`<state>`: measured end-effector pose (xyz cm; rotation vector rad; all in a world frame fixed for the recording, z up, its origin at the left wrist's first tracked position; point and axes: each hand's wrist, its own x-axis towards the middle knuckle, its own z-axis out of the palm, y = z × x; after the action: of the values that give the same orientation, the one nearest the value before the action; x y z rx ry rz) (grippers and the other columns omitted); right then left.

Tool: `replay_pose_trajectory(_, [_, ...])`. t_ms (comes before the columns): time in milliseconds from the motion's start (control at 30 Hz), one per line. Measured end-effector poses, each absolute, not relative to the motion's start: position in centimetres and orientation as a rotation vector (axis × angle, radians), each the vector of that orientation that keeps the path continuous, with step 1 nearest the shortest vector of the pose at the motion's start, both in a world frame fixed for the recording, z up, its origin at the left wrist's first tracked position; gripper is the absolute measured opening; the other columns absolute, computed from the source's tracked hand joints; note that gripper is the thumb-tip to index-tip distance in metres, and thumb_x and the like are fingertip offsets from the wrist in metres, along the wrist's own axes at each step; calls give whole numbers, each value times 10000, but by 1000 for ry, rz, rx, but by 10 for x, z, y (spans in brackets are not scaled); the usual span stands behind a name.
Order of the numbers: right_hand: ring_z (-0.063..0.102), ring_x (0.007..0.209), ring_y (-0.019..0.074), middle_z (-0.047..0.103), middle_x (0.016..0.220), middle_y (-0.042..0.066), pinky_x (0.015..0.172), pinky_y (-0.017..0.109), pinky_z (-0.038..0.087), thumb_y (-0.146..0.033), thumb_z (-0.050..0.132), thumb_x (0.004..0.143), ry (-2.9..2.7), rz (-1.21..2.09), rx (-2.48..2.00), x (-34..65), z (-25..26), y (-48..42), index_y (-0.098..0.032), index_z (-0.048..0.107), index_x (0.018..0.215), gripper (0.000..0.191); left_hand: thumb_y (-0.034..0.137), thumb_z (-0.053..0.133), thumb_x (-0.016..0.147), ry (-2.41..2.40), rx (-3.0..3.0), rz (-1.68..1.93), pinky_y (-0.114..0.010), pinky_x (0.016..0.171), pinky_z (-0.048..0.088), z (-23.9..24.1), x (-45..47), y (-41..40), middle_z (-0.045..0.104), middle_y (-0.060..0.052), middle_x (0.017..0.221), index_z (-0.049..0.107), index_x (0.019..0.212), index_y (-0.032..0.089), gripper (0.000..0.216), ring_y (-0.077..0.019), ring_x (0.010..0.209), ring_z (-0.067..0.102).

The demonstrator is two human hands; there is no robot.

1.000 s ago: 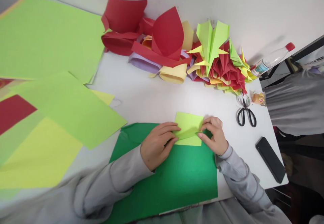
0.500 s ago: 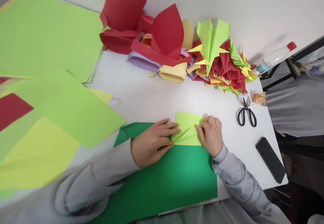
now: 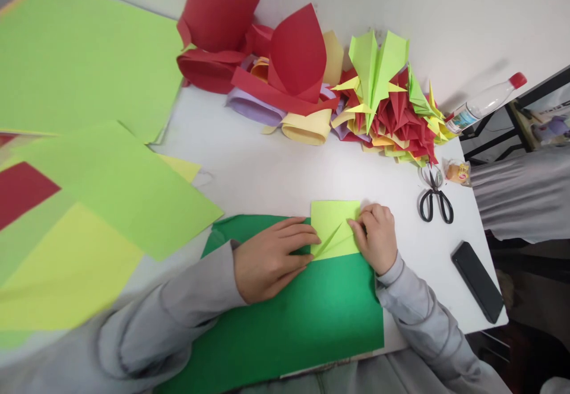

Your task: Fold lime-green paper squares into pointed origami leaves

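Observation:
A small light-green folded paper [image 3: 333, 222] lies on a dark green sheet [image 3: 303, 317] at the table's front. My left hand [image 3: 269, 257] rests flat on the green sheet, its fingertips pressing the paper's left edge and a raised diagonal flap. My right hand [image 3: 377, 237] is curled at the paper's right edge, thumb and fingers pinched on the fold there. Both wrists are in grey sleeves.
Black scissors [image 3: 434, 201] and a dark phone [image 3: 477, 281] lie to the right. A pile of folded paper planes [image 3: 387, 106] and curled red and yellow scraps [image 3: 276, 67] sits at the back. Large light-green, yellow and red sheets [image 3: 89, 174] cover the left. A bottle [image 3: 485, 100] leans at the far right.
The paper's lower flap has been folded further in, so the piece looks narrower. My right hand has slid along the fold toward the right edge; my left hand shifted slightly.

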<state>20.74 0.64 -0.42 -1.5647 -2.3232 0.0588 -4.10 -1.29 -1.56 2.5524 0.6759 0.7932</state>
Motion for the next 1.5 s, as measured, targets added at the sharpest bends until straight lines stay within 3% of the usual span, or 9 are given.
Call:
replay_pose_trajectory(167, [463,824,215,564,824,55,759,364,366,-380,552,903,-2316,122,-1463,219,-5,14,-196,588,720,262,132,427,858,653,2592,726,-478,1086,342,-18,-37,-18,643,-93,1192,661,1034,216,304,-234,1210,504])
replay_pose_trajectory(933, [434,829,236,537,837,81,753,387,361,-343,484,917,-2361,12,-1589,208,0,12,-194,554,727,252,134,553,828,680,2701,653,-540,1130,241,-15,-32,-28,654,-86,1173,656,1046,195,249,-270,1234,476])
replay_pose_trajectory(1167, [427,821,238,537,841,86,734,382,350,-341,490,913,-2372,-45,-1636,205,-3,12,-191,550,719,253,101,522,839,669,2728,614,-544,1123,249,-12,-29,-28,658,-78,1150,661,1036,160,249,-289,1191,489])
replay_pose_trajectory(1333, [427,813,240,536,829,81,720,380,345,-348,489,913,-2353,-29,-1636,205,-1,13,-196,552,710,261,85,467,878,739,2681,593,-488,1112,292,-16,-28,-30,655,-47,1173,617,1164,207,346,-262,1206,485])
replay_pose_trajectory(1500, [433,805,235,536,818,75,719,376,345,-345,503,907,-2339,-22,-1630,204,0,13,-198,545,698,259,104,542,842,644,2719,610,-526,1108,279,-15,-29,-28,664,-15,1179,702,974,198,228,-315,1236,451])
